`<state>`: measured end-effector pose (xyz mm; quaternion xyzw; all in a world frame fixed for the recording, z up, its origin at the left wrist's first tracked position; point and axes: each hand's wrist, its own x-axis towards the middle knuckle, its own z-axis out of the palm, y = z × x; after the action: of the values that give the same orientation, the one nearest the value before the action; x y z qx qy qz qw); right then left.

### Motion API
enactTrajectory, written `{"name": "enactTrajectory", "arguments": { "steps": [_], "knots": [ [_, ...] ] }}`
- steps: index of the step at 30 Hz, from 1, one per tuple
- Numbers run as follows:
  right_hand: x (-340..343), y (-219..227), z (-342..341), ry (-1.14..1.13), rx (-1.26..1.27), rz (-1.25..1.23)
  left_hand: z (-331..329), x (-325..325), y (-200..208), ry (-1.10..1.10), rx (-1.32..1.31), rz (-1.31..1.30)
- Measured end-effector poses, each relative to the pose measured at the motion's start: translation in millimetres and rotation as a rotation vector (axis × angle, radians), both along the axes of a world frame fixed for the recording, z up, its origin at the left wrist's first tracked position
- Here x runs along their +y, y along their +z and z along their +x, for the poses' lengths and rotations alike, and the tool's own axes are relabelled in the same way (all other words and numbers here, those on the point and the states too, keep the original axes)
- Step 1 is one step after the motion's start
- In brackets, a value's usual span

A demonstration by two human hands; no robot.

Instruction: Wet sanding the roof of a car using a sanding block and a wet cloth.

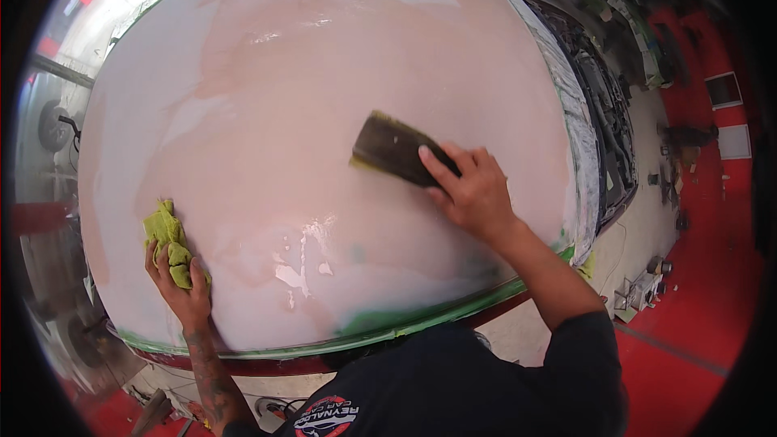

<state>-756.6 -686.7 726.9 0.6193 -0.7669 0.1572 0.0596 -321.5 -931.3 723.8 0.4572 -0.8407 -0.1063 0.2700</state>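
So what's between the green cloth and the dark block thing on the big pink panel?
Nothing sits there. In the head view, only bare, wet, shiny pink panel stretches between the green cloth under the left hand and the dark sanding block.

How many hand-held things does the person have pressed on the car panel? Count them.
2. A dark sanding block under the right hand, mid-panel, and a yellow-green cloth under the left hand, near the pinkish panel's lower left edge.
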Motion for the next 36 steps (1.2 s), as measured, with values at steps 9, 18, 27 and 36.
{"name": "enactTrajectory", "arguments": {
  "steps": [9,18,27,36],
  "knots": [
    [-112,-17,-57,-0.135,0.127,-0.148,-12,-4,-5,-0.002,0.033,-0.008],
    [-18,11,56,0.152,-0.038,-0.001,-6,1,-3,0.017,0.018,-0.008],
    [-182,-22,-96,-0.268,0.149,-0.053,-15,-1,-2,0.000,0.017,0.003],
    [-4,13,83,0.183,-0.065,0.038,-4,-2,2,0.030,-0.003,-0.038]
  ]
}}
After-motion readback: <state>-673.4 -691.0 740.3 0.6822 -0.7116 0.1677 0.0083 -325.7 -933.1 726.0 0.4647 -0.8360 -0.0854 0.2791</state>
